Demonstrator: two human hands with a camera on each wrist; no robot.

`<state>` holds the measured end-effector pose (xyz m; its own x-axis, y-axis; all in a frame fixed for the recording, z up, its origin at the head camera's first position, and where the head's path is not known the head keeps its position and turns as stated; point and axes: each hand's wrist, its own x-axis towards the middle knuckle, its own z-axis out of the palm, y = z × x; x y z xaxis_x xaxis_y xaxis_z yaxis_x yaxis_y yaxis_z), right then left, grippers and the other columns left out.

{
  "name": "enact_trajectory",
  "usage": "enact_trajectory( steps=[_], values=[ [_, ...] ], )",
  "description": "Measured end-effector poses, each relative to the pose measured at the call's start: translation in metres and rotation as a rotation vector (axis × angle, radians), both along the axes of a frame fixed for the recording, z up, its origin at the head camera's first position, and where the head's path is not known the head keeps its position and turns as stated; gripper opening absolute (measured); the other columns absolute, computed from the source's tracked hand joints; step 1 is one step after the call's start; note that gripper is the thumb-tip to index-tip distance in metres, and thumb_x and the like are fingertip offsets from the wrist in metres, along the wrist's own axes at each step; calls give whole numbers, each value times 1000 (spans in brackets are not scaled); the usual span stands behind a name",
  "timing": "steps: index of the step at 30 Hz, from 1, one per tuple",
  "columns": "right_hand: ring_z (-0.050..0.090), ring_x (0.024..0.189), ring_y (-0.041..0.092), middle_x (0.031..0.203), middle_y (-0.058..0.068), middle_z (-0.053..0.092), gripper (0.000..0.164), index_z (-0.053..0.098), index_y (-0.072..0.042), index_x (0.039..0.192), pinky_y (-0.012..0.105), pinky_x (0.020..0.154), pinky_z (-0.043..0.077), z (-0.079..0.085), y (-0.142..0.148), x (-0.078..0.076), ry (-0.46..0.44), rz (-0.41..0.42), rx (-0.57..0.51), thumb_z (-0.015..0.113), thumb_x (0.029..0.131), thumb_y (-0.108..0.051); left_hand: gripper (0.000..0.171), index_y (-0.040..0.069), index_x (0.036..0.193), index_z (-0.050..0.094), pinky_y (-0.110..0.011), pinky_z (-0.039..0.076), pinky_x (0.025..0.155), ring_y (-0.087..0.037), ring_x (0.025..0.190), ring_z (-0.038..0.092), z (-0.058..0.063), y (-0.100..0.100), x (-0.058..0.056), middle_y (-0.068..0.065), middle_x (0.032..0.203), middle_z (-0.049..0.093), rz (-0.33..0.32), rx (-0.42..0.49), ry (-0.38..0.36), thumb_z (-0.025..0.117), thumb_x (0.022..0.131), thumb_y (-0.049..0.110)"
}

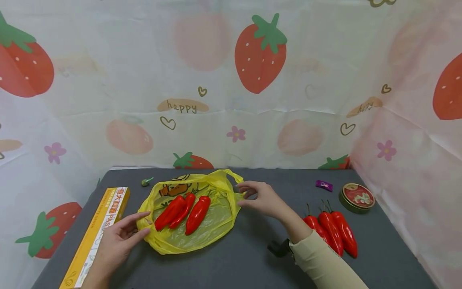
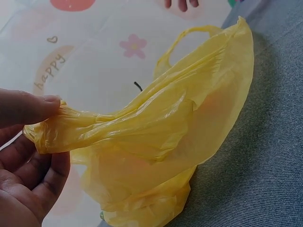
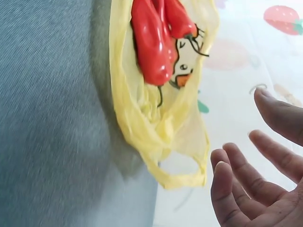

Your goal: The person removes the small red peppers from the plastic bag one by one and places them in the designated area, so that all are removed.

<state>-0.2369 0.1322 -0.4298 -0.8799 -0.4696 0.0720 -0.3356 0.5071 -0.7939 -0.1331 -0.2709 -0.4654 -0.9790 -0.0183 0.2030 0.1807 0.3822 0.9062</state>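
A yellow plastic bag (image 1: 216, 241) lies mouth-up on the dark cloth, with three shiny red peppers (image 1: 197, 215) inside. My left hand (image 1: 117, 241) pinches its left handle; in the left wrist view the thumb and fingers (image 2: 52, 172) grip the gathered yellow plastic. At the opposite side is my right hand (image 1: 265, 198), close to the right handle (image 3: 184, 180). In the right wrist view its fingers (image 3: 255, 182) are spread, with a gap between them and the handle, and they hold nothing.
Three more red peppers (image 1: 331, 230) lie at the right, partly behind the right sleeve (image 1: 321, 257). Beyond them are a round tin (image 1: 358, 196) and a purple wrapped sweet (image 1: 324, 185). A long yellow-and-white pasta box (image 1: 97, 233) lies left, and a small green piece (image 1: 145, 182) at the back.
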Motion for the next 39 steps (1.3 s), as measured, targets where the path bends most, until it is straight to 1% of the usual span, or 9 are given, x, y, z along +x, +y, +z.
enact_trajectory(
  steps=[5, 9, 12, 20, 26, 29, 32, 36, 39],
  values=[
    [67, 108, 24, 129, 15, 66, 50, 64, -16, 135, 37, 84, 58, 2, -18, -4, -41, 33, 1, 79, 89, -30, 41, 2, 129, 65, -17, 57, 80, -3, 95, 67, -1, -2, 0, 7, 119, 71, 11, -16, 1, 75, 92, 17],
    [66, 109, 23, 129, 10, 67, 50, 64, -17, 134, 36, 85, 58, 2, -31, -8, -66, 41, 7, 79, 89, -31, 41, 2, 130, 65, -18, 57, 80, -4, 95, 68, -3, -2, -2, 1, 120, 72, 1, -14, 9, 76, 92, 16],
    [66, 111, 24, 129, 7, 67, 49, 64, -17, 134, 37, 87, 57, 1, -41, -12, -79, 54, 17, 78, 90, -31, 41, 2, 129, 65, -18, 57, 80, -3, 94, 67, -2, -2, -2, 0, 119, 72, 2, -11, 16, 76, 92, 15],
    [62, 120, 32, 135, 19, 62, 50, 62, -16, 137, 41, 91, 57, -8, -65, -28, -179, 98, 14, 77, 91, -31, 40, 0, 129, 65, -17, 57, 79, -2, 94, 67, -1, -2, 0, 5, 118, 72, -3, 1, 31, 75, 91, 11],
    [58, 126, 34, 134, 20, 62, 53, 62, -11, 138, 42, 89, 57, -18, -80, -40, -237, 77, 43, 76, 91, -32, 41, 2, 129, 65, -17, 57, 80, -3, 94, 67, -1, -2, -1, -1, 120, 72, 3, -14, 22, 76, 92, 14],
    [61, 120, 32, 131, 18, 64, 52, 63, -13, 137, 40, 86, 57, -25, -88, -46, -268, 60, 59, 77, 91, -32, 41, 3, 130, 65, -17, 57, 80, -3, 94, 67, -1, -2, -1, -2, 120, 72, 5, -13, 14, 76, 92, 15],
    [64, 113, 28, 128, 17, 66, 50, 64, -13, 135, 37, 83, 56, -34, -97, -51, -305, 42, 53, 77, 91, -32, 42, 2, 130, 65, -17, 57, 80, -2, 94, 67, -1, -1, 0, 2, 120, 72, 4, -2, 9, 76, 92, 15],
    [68, 103, 25, 126, 17, 67, 48, 65, -11, 134, 36, 81, 57, -40, -107, -51, -326, 18, 49, 76, 92, -30, 41, 1, 129, 66, -17, 57, 80, -2, 94, 67, 0, 1, 1, 3, 119, 72, 0, -2, 14, 76, 91, 14],
    [68, 93, 26, 122, 15, 68, 48, 64, -10, 134, 33, 74, 55, -42, -114, -50, -331, 5, 55, 75, 92, -31, 41, 3, 129, 66, -16, 57, 80, -1, 94, 66, 0, 1, 0, 2, 119, 72, 6, -22, 11, 76, 92, 16]
  ],
)
